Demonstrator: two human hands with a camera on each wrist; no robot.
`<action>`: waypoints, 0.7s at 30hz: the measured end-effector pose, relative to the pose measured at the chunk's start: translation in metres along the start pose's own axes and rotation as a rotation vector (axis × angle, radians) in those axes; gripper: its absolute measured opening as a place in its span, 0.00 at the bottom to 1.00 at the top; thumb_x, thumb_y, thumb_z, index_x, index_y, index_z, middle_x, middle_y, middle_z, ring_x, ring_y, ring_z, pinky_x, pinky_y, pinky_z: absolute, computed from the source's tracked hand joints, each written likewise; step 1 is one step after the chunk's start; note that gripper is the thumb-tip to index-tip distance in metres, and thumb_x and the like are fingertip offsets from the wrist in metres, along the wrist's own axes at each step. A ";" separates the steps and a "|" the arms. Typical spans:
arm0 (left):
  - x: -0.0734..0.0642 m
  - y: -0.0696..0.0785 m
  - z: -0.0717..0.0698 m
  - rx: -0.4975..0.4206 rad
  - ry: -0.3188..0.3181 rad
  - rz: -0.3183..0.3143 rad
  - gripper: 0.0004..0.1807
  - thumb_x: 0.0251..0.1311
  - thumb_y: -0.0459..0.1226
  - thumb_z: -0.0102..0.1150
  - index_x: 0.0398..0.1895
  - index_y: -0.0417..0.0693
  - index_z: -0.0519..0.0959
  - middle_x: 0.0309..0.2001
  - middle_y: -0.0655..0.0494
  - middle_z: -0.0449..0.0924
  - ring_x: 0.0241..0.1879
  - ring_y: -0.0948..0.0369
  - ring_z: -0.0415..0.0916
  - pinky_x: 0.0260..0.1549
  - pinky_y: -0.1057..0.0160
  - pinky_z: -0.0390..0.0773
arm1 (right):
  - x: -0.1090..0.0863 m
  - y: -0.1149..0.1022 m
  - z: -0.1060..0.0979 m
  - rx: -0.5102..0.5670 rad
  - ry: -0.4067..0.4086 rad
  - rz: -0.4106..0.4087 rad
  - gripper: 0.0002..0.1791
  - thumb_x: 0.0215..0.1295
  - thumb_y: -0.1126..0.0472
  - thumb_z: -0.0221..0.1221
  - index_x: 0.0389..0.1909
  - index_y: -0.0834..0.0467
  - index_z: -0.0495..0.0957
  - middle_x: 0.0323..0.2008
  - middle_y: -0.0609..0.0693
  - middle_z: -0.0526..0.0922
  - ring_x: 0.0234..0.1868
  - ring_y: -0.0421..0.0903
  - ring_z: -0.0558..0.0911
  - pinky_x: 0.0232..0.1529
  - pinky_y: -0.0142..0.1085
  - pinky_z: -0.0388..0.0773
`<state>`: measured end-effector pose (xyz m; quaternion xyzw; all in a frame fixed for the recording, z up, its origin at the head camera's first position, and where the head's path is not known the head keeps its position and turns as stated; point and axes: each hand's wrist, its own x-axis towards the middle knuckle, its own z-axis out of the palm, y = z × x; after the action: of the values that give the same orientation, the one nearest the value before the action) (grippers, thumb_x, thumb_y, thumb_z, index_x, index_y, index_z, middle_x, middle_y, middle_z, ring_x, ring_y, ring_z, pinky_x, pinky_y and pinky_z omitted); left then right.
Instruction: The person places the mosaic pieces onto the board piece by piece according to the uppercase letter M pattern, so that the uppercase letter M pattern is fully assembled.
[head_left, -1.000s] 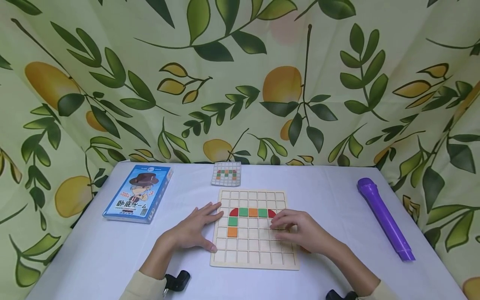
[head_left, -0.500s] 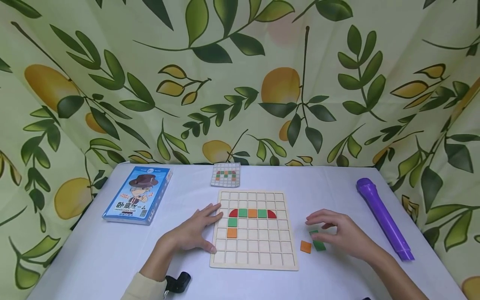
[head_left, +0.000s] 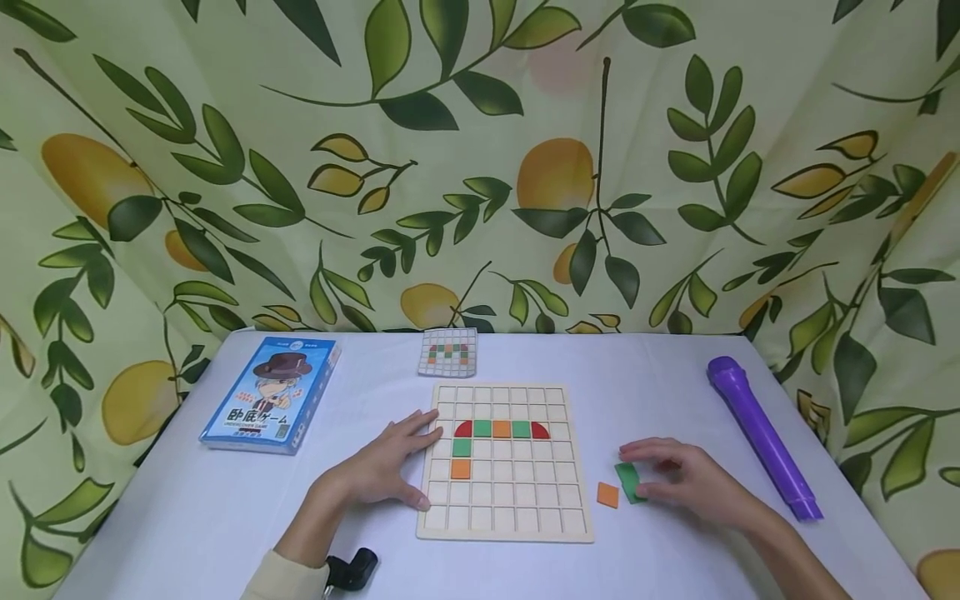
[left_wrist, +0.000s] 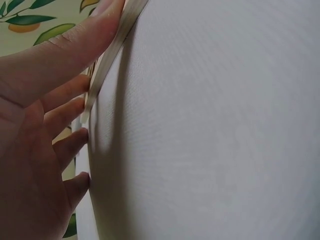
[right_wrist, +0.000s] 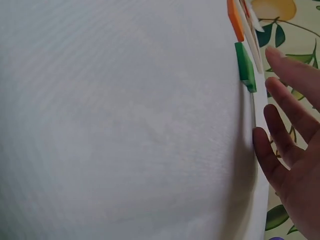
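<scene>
A square wooden grid board [head_left: 525, 497] lies in the middle of the head view. Along one row sit a red rounded piece [head_left: 463, 429], green and orange tiles, and another red rounded piece [head_left: 540, 431]. Below the left end are a green tile [head_left: 461, 447] and an orange tile [head_left: 461, 469]. My left hand [head_left: 378, 462] rests spread at the board's left edge, its thumb and fingertips touching it. Right of the board, my right hand [head_left: 693, 483] reaches over loose green tiles [head_left: 627, 478], thumb at their near edge; the right wrist view shows the fingers relaxed. Beside them lies a loose orange tile [head_left: 607, 495].
Behind the board lies a small card [head_left: 447, 352] printed with a coloured grid pattern. A blue game box [head_left: 272, 395] is at the left, and a purple microphone-shaped object [head_left: 765, 437] at the right. A patterned curtain [head_left: 480, 167] hangs behind the white table.
My right hand has left the red piece at the row's right end and moved right to the loose green tiles, then slightly lower. The left hand stays on the board.
</scene>
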<state>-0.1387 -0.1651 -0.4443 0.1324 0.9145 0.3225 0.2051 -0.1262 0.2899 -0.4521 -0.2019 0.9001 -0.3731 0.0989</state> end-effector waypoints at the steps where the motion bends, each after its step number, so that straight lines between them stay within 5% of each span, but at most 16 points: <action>1: 0.000 -0.001 0.000 0.001 0.001 0.002 0.57 0.34 0.44 0.85 0.75 0.51 0.68 0.83 0.59 0.51 0.84 0.45 0.40 0.79 0.33 0.50 | 0.000 0.001 0.001 0.000 -0.004 -0.010 0.22 0.59 0.48 0.71 0.54 0.46 0.85 0.58 0.50 0.86 0.58 0.17 0.72 0.54 0.20 0.76; 8: 0.000 -0.003 0.000 0.012 -0.007 0.028 0.58 0.35 0.45 0.85 0.75 0.49 0.68 0.83 0.58 0.51 0.84 0.46 0.40 0.79 0.34 0.48 | 0.004 0.004 0.003 -0.018 -0.025 -0.029 0.22 0.57 0.47 0.72 0.53 0.45 0.85 0.56 0.48 0.87 0.59 0.19 0.73 0.59 0.12 0.66; 21: 0.000 -0.004 0.000 0.016 -0.004 0.033 0.58 0.35 0.45 0.85 0.76 0.49 0.67 0.83 0.57 0.51 0.84 0.46 0.40 0.79 0.34 0.48 | 0.008 0.005 0.005 -0.029 -0.034 -0.026 0.18 0.56 0.49 0.72 0.49 0.43 0.86 0.50 0.43 0.88 0.54 0.22 0.77 0.57 0.14 0.69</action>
<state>-0.1395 -0.1682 -0.4468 0.1501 0.9144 0.3181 0.2005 -0.1331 0.2867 -0.4589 -0.2214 0.9009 -0.3578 0.1066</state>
